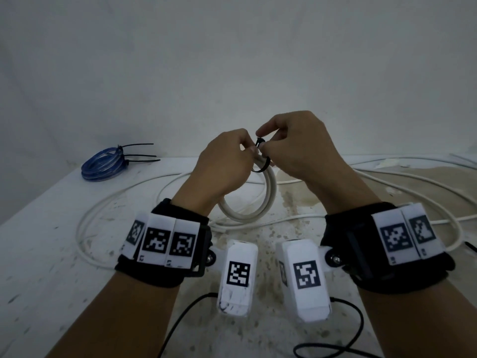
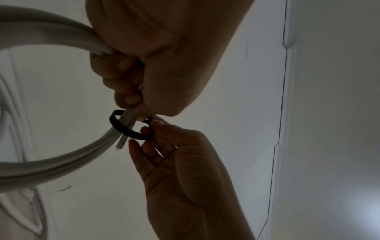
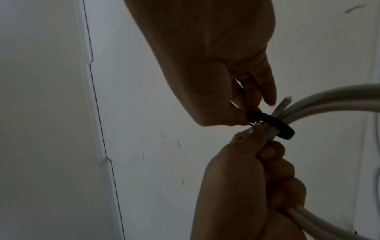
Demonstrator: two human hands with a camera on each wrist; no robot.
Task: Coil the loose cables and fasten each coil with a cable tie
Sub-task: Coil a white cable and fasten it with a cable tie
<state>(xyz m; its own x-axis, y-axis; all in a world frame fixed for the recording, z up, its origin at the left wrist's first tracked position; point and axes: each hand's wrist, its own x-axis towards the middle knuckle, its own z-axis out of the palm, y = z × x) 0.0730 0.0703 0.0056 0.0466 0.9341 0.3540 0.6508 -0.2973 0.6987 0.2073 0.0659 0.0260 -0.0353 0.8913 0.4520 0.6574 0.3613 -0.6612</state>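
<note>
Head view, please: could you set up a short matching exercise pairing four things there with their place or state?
Things:
1. blue cable coil
2. white cable coil
3. black cable tie
4. loose white cable

States:
A. looped round a coil, pinched by the right hand
B. spread over the table
C. lying tied, far left
D. gripped by the left hand

Pairs: 1-C, 2-D, 3-A, 4-B

No readable text anywhere; only black-and-white square code markers (image 1: 238, 274) on the wrist rigs.
</note>
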